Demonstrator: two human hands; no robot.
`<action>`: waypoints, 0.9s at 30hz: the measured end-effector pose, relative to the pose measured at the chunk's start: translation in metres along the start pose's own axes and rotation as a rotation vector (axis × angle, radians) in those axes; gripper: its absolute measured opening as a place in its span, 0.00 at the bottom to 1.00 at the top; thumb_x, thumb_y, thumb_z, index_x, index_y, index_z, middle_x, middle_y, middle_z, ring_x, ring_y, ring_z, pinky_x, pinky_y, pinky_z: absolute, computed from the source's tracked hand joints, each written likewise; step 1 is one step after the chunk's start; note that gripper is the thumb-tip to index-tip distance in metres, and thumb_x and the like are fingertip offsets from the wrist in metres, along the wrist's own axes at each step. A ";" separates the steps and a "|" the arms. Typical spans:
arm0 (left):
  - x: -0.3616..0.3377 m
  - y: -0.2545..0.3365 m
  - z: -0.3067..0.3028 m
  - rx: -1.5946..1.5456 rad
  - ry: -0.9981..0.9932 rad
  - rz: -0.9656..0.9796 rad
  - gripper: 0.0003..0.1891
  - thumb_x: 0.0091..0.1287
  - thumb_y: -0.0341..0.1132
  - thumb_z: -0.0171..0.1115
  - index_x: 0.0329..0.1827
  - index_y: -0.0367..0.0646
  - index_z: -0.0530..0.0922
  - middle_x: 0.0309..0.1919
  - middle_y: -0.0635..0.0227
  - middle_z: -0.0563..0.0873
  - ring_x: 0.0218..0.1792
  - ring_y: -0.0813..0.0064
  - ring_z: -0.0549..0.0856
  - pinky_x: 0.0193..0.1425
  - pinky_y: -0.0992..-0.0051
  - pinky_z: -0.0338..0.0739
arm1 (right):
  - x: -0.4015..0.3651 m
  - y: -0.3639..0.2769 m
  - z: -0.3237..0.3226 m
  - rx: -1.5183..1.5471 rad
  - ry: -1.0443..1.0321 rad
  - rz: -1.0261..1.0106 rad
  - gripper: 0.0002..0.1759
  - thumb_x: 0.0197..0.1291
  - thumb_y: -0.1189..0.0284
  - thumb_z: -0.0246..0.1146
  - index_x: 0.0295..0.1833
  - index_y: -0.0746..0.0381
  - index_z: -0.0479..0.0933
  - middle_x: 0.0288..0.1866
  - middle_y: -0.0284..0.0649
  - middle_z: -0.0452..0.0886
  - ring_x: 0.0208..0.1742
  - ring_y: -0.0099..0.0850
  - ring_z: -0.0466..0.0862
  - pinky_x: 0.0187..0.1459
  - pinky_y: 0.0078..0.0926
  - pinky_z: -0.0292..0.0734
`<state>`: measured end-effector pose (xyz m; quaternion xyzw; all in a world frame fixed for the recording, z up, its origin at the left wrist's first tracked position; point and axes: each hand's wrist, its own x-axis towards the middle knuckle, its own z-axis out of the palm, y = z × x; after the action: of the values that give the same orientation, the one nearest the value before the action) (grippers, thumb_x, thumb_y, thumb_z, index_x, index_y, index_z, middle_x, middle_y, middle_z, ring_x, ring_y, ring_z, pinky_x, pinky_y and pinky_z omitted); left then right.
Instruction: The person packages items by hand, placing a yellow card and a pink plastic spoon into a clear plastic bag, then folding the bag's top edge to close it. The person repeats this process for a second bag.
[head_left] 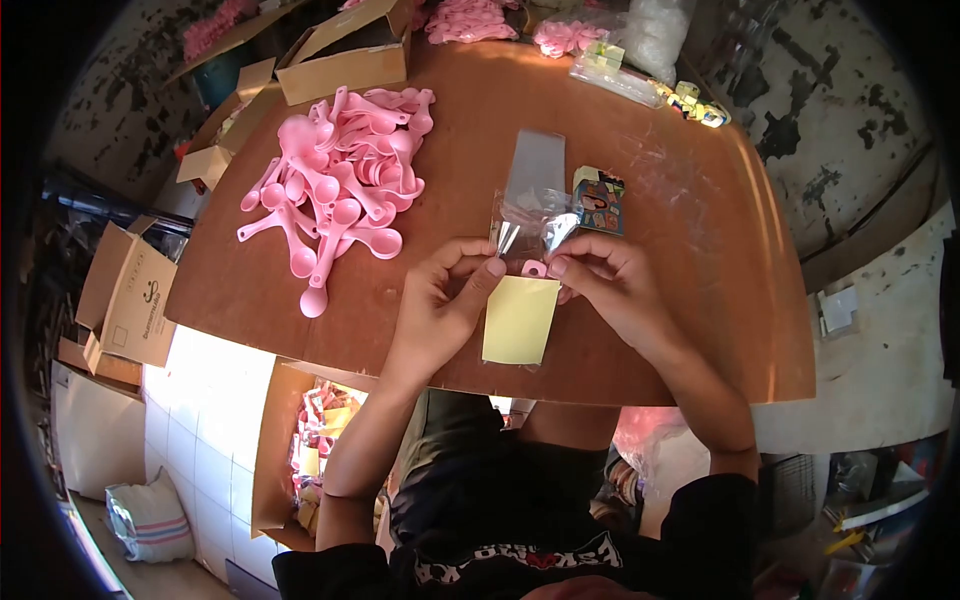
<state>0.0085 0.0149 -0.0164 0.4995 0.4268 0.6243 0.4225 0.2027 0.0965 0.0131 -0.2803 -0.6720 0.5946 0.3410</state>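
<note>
A clear plastic bag (530, 212) is stretched between my two hands near the table's front edge. My left hand (452, 295) pinches its left side between thumb and fingers. On the right side, my right hand (607, 285) pinches it the same way. Inside the bag a yellow card (520, 320) lies below my fingertips, and a pink handle end with a hole (534, 268) shows just above the card. Behind the bag lies a grey flat strip (537, 165). A small stack of printed cards (599, 200) sits to the right of it.
Pink measuring spoons (345, 180) are heaped on the brown table (700, 300) at the left. Cardboard boxes (345, 50) stand behind and beside it. Pink items and plastic packs (615, 83) lie along the far edge. An open box of packed pieces (285, 450) is below the front edge.
</note>
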 end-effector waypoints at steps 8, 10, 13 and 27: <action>0.001 0.002 -0.008 0.020 0.080 -0.041 0.09 0.71 0.30 0.62 0.49 0.34 0.80 0.36 0.67 0.88 0.36 0.82 0.86 0.40 0.80 0.83 | -0.001 0.006 0.001 0.004 0.041 -0.042 0.08 0.66 0.78 0.64 0.48 0.70 0.78 0.38 0.39 0.84 0.35 0.21 0.83 0.37 0.18 0.81; 0.000 0.001 -0.009 0.059 0.075 -0.035 0.09 0.71 0.30 0.62 0.49 0.34 0.80 0.36 0.67 0.88 0.36 0.82 0.86 0.40 0.80 0.83 | -0.001 0.008 0.001 0.046 0.035 -0.045 0.09 0.65 0.78 0.64 0.48 0.70 0.78 0.38 0.39 0.84 0.34 0.21 0.83 0.38 0.18 0.81; -0.001 0.000 -0.010 0.044 0.061 0.015 0.10 0.71 0.29 0.63 0.50 0.33 0.80 0.37 0.66 0.88 0.38 0.83 0.85 0.41 0.82 0.81 | -0.003 0.008 -0.001 0.105 0.000 -0.032 0.09 0.66 0.78 0.63 0.49 0.71 0.79 0.38 0.40 0.84 0.34 0.22 0.83 0.38 0.19 0.81; -0.004 0.010 -0.013 0.072 -0.021 0.076 0.09 0.70 0.20 0.56 0.45 0.33 0.84 0.39 0.65 0.88 0.41 0.81 0.84 0.47 0.79 0.77 | -0.007 0.009 -0.005 -0.024 -0.104 -0.208 0.09 0.65 0.84 0.59 0.49 0.70 0.82 0.47 0.43 0.84 0.43 0.23 0.83 0.47 0.20 0.80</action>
<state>-0.0047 0.0067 -0.0102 0.5367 0.4254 0.6189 0.3846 0.2102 0.0951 0.0035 -0.1819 -0.7213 0.5618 0.3621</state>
